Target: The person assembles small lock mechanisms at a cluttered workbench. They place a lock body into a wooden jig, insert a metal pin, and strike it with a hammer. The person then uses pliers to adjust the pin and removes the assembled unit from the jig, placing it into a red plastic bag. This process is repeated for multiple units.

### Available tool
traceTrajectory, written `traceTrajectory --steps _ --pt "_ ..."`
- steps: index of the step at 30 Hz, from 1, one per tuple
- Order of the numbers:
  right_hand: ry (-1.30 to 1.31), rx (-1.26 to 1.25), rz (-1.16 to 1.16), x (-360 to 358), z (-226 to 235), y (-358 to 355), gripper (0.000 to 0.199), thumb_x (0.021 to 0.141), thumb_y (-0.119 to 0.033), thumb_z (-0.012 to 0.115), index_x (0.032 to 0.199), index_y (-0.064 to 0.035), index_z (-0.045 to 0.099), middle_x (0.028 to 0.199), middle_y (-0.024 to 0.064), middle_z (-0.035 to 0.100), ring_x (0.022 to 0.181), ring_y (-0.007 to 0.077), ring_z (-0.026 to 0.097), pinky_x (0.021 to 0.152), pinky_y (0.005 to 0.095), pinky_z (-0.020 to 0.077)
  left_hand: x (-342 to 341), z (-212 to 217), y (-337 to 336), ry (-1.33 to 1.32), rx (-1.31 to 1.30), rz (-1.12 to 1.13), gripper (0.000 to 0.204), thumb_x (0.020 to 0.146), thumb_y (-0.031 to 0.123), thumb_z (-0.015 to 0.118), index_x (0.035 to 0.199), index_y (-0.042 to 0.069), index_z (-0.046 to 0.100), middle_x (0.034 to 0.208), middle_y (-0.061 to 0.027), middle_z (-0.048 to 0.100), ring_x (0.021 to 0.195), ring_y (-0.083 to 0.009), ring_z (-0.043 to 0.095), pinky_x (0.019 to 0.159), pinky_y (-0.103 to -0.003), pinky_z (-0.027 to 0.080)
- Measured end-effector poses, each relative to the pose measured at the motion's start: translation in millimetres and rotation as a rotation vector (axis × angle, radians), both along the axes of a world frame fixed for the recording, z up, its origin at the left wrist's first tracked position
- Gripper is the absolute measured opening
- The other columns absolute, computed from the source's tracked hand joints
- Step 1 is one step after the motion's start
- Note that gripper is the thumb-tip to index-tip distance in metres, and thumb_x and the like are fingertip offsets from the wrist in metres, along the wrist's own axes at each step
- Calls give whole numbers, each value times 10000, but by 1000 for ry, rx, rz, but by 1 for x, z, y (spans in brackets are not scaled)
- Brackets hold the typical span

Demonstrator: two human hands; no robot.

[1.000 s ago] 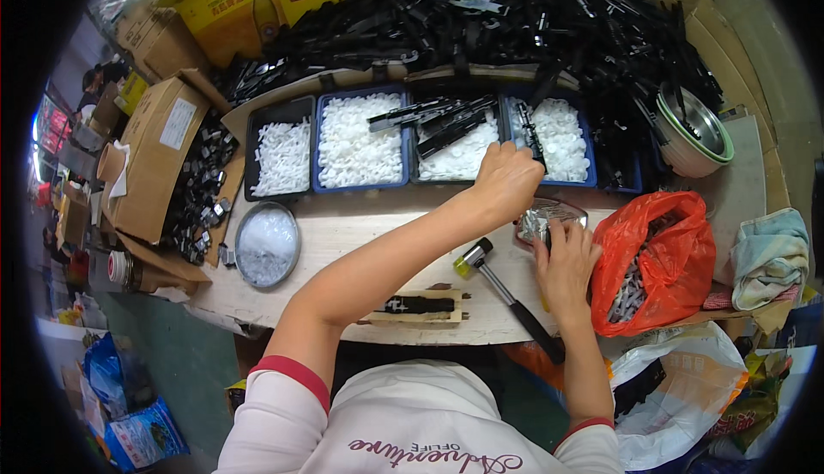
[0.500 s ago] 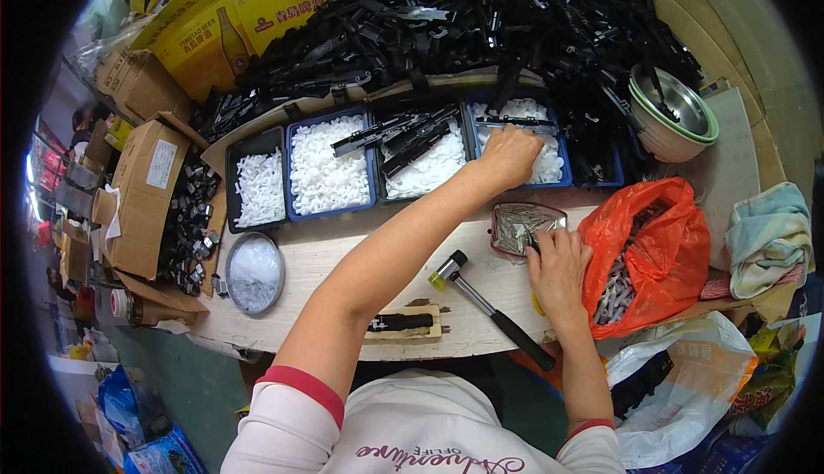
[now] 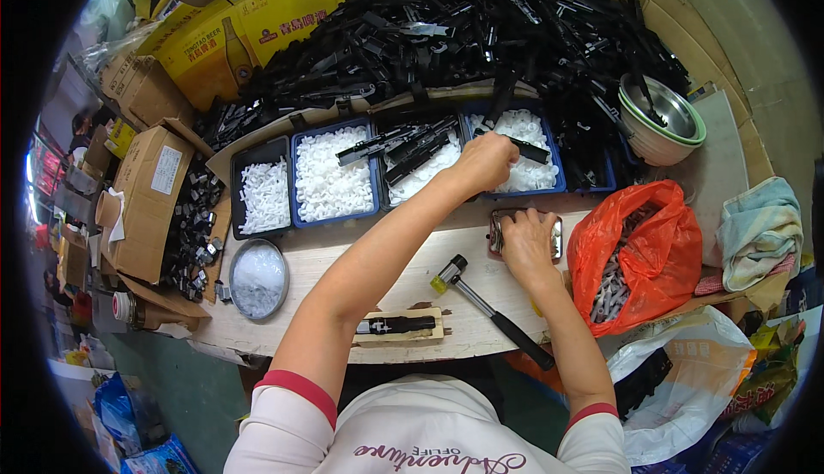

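My left hand [image 3: 486, 161] reaches across the bench into a blue tray [image 3: 556, 184] of small white plastic pieces, its fingers curled down among them; what it grips is hidden. My right hand [image 3: 526, 240] rests over a small shiny metal tin [image 3: 497, 232] on the wooden bench, fingers bent into it. A small hammer [image 3: 491, 310] with a black handle lies just left of my right forearm. Near the front edge a black plastic part [image 3: 396, 325] sits on a wooden block [image 3: 433, 334].
More blue trays [image 3: 333, 184] of white pieces stand to the left, beside a round metal dish [image 3: 257, 278]. A big heap of black parts [image 3: 481, 36] fills the back. Stacked metal bowls [image 3: 663, 118], an orange bag [image 3: 639, 255] and cardboard boxes [image 3: 146, 199] flank the bench.
The view has tilted down and drawn closer. My left hand stays in the blue tray. My right hand has shifted from beside the tin onto it.
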State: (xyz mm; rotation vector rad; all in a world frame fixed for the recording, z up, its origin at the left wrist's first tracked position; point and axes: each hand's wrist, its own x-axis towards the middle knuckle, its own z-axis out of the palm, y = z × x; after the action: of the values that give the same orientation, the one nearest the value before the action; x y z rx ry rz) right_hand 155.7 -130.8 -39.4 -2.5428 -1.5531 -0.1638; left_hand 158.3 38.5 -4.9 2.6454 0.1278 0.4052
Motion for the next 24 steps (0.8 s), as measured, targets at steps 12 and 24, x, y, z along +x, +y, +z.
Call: traceTrajectory --steps 12,24 --pt "67 254 32 11 9 -5 164 757 -33 514 906 -38 582 888 117 556 853 283 515 747 399 330 -74 21 -7 -95 -1335 113 159 781 98 623 892 -17 625 657 -34 559 477 -75 478 405 -218 375" --pt "1086 502 388 -90 57 -4 22 825 -12 564 834 -16 544 821 36 523 774 118 484 696 222 388 -251 -11 -61 -135 -1848 39 183 857 68 570 1012 -29 581 818 -113 619 628 -138 613 551 -269 525"
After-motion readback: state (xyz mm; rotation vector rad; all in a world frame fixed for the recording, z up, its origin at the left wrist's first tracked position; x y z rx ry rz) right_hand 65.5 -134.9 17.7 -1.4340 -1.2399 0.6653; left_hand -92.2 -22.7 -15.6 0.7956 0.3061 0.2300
